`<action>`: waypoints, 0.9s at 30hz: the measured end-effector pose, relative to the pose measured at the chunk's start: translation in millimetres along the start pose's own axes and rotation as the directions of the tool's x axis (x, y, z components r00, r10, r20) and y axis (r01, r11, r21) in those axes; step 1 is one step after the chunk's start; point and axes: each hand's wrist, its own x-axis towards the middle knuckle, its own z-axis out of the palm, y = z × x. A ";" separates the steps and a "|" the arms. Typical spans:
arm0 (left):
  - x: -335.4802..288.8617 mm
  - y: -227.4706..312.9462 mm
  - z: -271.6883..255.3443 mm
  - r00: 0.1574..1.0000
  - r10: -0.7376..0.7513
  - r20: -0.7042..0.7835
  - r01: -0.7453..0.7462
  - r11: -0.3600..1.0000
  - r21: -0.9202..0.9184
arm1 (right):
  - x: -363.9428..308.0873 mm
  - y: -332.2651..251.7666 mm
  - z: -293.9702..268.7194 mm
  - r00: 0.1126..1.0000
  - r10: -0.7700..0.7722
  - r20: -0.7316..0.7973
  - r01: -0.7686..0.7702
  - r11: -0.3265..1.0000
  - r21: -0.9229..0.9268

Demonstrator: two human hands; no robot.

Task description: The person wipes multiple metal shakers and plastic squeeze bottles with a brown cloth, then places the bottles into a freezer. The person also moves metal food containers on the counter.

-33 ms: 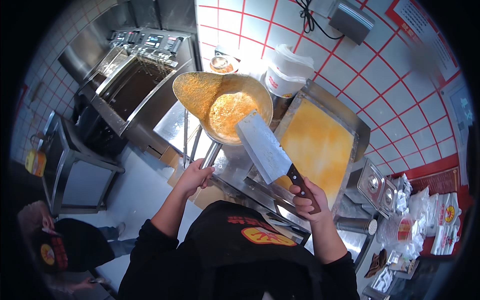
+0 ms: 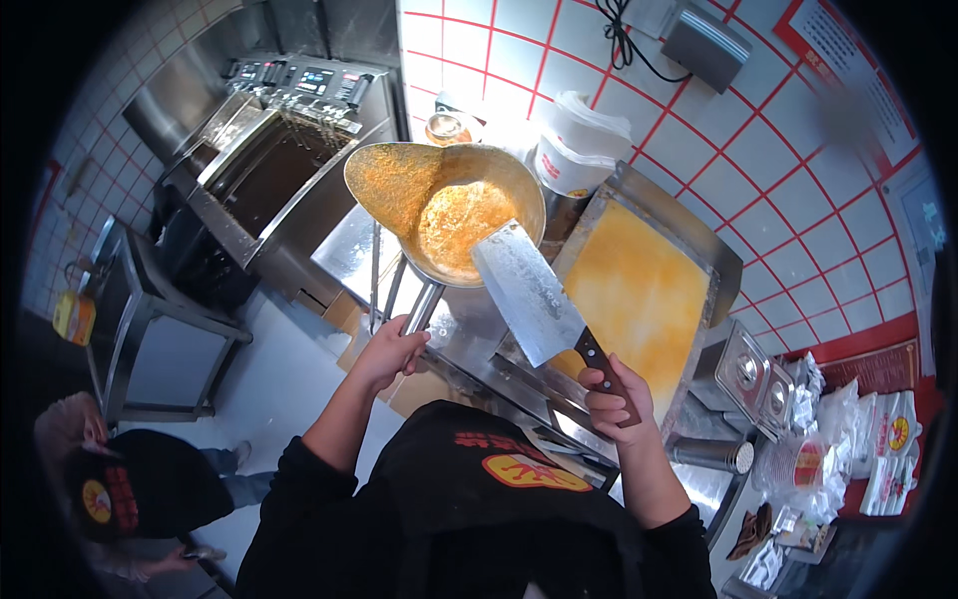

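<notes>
My left hand is closed round the metal handle of a pan with a broad flared lip. Orange-brown, crumb-like residue coats its inside. In my right hand is a cleaver, gripped by its dark riveted handle. The wide blade points up and left, its front corner over the pan's right edge; whether it touches the pan I cannot tell. A flat griddle with a yellow-brown stained surface lies to the right, partly behind the cleaver.
A deep fryer with dark oil stands at far left. Behind the pan are stacked paper buckets and a small bowl. Lidded steel containers and bagged packaging are at right. A co-worker is at lower left.
The view has shifted very slightly. At lower left, the co-worker's lower hand has moved a little. My hands, the pan and the cleaver keep nearly the same positions.
</notes>
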 end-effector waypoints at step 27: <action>-1.4 10.7 19.0 0.994 -0.097 -0.053 0.098 0.995 0.021 | -71.0 -7.1 -5.5 0.608 -0.780 0.152 -0.262 -0.377 -0.888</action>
